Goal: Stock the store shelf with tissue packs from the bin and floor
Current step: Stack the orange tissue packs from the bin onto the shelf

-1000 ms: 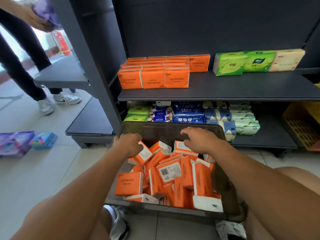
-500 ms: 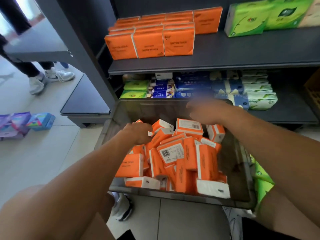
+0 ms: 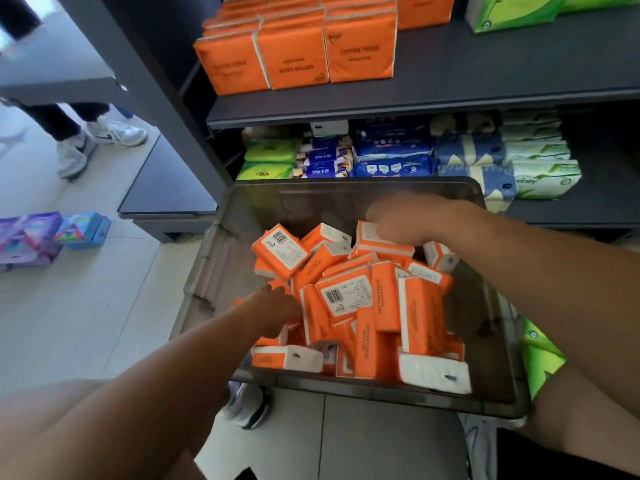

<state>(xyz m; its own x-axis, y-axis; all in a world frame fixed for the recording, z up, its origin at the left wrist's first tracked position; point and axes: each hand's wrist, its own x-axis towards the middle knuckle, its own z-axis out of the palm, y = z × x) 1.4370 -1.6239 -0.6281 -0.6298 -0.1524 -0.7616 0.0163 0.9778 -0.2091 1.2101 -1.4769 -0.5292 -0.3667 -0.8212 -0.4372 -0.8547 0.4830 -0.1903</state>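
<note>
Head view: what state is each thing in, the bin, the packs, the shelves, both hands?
Bin: open-topped, partly filled.
Orange packs in bin: jumbled, tilted all ways.
Orange packs on upper shelf: upright, in rows.
Lower shelf: stocked with mixed packs.
Left hand: down among the packs, grip hidden.
Right hand: blurred, over a far pack, grip unclear.

At 2 o'clock your right hand (image 3: 412, 220) is smeared with blur, so you cannot read its grip. At 7 o'clock your left hand (image 3: 273, 311) sinks its fingertips out of sight among the orange tissue packs (image 3: 346, 299). At 4 o'clock the bin (image 3: 311, 206) and your arm cover most of a green pack (image 3: 540, 358).
</note>
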